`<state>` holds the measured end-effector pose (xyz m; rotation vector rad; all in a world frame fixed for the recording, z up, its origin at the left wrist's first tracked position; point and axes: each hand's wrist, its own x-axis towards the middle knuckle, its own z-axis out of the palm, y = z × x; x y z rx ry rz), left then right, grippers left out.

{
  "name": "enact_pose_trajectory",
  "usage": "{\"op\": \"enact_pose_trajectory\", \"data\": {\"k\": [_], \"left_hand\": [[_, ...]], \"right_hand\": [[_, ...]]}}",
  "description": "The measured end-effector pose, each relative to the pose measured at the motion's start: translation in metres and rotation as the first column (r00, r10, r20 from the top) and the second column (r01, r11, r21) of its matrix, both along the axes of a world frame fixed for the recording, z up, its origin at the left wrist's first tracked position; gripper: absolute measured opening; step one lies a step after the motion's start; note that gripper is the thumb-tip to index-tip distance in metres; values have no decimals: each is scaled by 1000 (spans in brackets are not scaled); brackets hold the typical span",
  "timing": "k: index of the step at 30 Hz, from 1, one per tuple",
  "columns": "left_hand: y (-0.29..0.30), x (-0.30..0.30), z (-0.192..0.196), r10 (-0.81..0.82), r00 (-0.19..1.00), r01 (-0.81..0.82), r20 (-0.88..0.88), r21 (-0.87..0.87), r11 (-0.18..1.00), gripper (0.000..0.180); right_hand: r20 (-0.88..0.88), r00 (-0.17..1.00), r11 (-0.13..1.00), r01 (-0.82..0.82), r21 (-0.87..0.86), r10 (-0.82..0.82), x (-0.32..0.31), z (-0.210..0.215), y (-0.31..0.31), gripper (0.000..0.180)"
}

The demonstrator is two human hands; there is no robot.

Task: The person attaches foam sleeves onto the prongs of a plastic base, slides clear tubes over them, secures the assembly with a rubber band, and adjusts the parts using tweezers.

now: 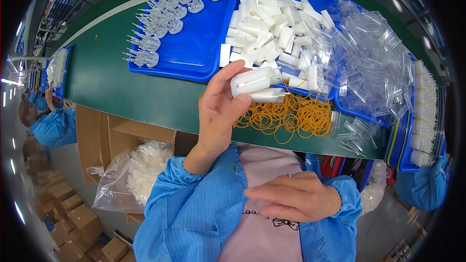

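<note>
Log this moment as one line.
left hand: holds white piece | right hand: nothing visible in it, in front of shirt | bands: on green table

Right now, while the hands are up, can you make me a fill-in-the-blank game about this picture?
1. The left hand holds parts whose thick bodies are coloured ____.
2. The right hand wears a ____ on one finger.
3. The rubber bands lie on a table coloured ____.
4. The tray with spiky parts is coloured ____.

Missing words: white; ring; green; blue.
</note>
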<state>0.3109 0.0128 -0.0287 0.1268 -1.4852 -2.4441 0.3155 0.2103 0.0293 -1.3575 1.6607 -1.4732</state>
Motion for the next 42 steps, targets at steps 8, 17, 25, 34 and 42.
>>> {"op": "enact_pose_trajectory", "data": {"k": [8,17,25,34,42], "left_hand": [[-2,4,-2,-24,994,0,-103,-224,975,45],[13,6,2,-2,969,-143,-248,-566,812,41],[17,6,1,19,959,-195,-283,-607,770,40],[17,7,2,24,974,-152,-223,-575,804,37],[17,7,8,-30,941,-218,-337,-673,706,39]], "right_hand": [[-74,991,987,105,-118,-114,-19,-3,5,24],[466,545,534,828,-170,-697,-64,-25,2,30],[487,590,600,784,-158,-643,-59,-27,-3,31],[236,598,563,801,-203,-766,-49,-30,0,36],[416,593,555,801,-224,-689,-48,-30,-2,36]]}}
